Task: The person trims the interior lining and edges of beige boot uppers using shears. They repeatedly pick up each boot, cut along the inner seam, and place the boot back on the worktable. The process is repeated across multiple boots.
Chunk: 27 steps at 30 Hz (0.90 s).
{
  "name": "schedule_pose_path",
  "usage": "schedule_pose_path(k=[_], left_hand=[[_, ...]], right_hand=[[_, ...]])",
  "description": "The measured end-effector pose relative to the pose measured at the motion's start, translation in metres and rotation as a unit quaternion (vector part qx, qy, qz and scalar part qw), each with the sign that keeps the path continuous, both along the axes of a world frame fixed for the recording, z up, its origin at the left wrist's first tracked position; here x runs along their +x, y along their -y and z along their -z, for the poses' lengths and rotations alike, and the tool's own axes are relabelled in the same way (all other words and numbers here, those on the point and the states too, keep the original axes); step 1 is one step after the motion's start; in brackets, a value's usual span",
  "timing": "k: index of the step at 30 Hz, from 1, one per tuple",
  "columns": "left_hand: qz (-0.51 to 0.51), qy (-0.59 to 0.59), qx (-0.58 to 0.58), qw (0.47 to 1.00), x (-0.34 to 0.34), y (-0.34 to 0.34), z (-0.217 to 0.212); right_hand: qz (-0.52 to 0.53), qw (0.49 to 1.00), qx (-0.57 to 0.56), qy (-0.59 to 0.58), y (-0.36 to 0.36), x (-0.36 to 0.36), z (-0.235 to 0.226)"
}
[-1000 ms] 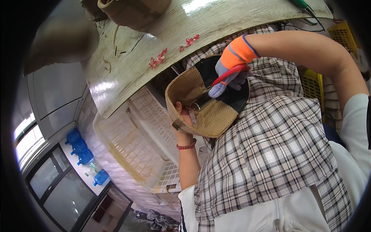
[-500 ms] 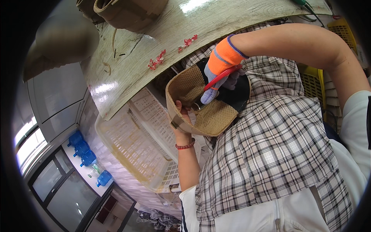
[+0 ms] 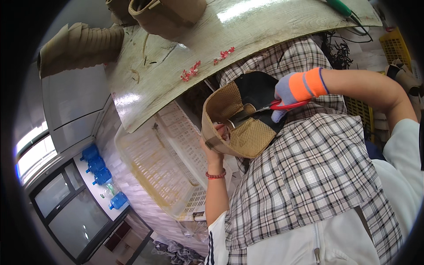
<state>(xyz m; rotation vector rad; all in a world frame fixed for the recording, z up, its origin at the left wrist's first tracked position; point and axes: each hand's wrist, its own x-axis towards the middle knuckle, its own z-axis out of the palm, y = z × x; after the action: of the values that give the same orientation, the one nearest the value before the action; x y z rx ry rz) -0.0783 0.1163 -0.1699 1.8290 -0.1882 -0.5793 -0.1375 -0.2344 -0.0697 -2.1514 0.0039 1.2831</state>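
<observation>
Scissors drop into the slipper's mouth

Lowered since the earlier frame, the gloved right hand (image 3: 292, 95) now brings red-handled scissors (image 3: 265, 109) to the tan woven slipper (image 3: 240, 132), blades pointing left into its opening; right fingers clamped through the handles; left hand (image 3: 216, 139), fingers clamped on the slipper's left edge, holds it over the checked apron (image 3: 309, 176), below the desk (image 3: 247, 31).

workshop — wooden worktable (image 3: 247, 39) | stacked tan shoe uppers (image 3: 79, 46) | plastic crates (image 3: 163, 168)
</observation>
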Motion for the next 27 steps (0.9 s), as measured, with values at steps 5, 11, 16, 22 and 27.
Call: schedule_pose_path(k=[5,11,16,22,27], left_hand=[[-0.077,0.033,-0.005,0.997,0.004,0.006,-0.026],[-0.010,0.008,-0.100,0.995,0.021,0.012,-0.015],[0.010,0.329,-0.006,0.944,0.046,0.033,-0.260],[0.150,0.767,0.187,0.595,0.154,0.125,-0.366],[0.298,0.739,0.175,0.579,0.251,0.253,-0.334]], right_hand=[[-0.028,1.000,-0.002,-0.008,0.008,-0.008,0.008],[0.031,0.993,0.055,0.099,0.019,-0.031,0.012],[0.161,0.956,0.134,0.206,0.071,-0.067,0.055],[0.248,0.937,0.175,0.172,0.064,-0.065,0.039],[0.266,0.923,0.215,0.175,0.071,-0.070,0.057]])
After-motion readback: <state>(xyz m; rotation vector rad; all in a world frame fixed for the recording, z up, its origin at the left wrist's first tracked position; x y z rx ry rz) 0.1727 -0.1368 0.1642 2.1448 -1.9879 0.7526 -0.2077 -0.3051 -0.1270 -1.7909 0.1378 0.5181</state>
